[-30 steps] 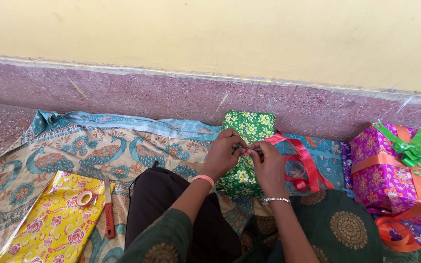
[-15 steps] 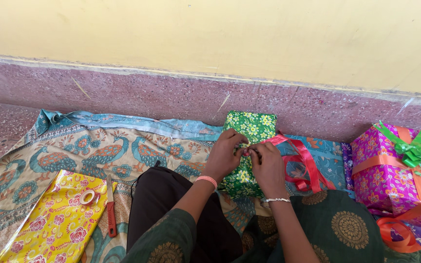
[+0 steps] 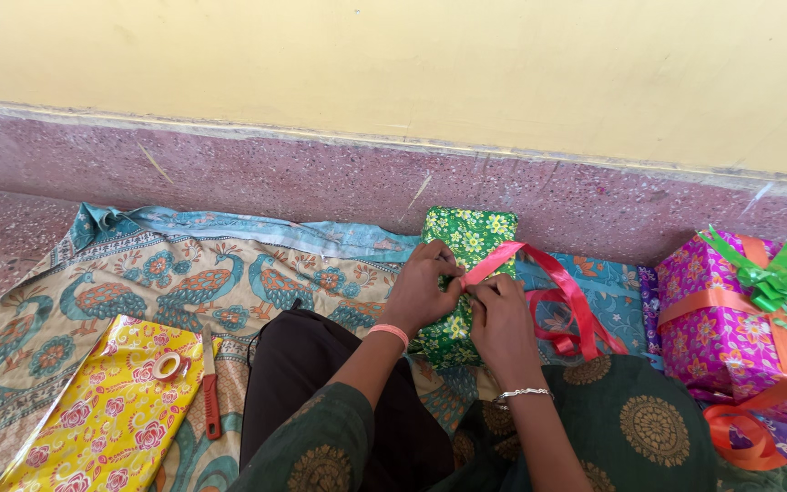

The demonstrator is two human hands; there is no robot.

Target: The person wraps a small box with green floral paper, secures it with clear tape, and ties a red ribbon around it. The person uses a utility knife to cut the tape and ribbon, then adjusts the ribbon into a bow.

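Observation:
A box wrapped in green flowered paper [image 3: 463, 246] lies on the patterned cloth [image 3: 211, 273] in front of me. My left hand [image 3: 419, 290] and my right hand [image 3: 500, 317] rest on top of it, fingertips meeting at its middle. Both pinch a red ribbon [image 3: 557, 282] that loops off to the right of the box and trails onto the cloth. The near half of the box is hidden under my hands.
A purple flowered gift box [image 3: 744, 319] with orange ribbon and a green bow sits at the right. At the left lie yellow flowered wrapping paper [image 3: 111, 410], a tape roll [image 3: 168, 366] and a red-handled cutter [image 3: 210, 396]. A low wall rises just behind.
My hands stay on the green box; the fingers have shifted slightly along the red ribbon, and its loop stands a little higher.

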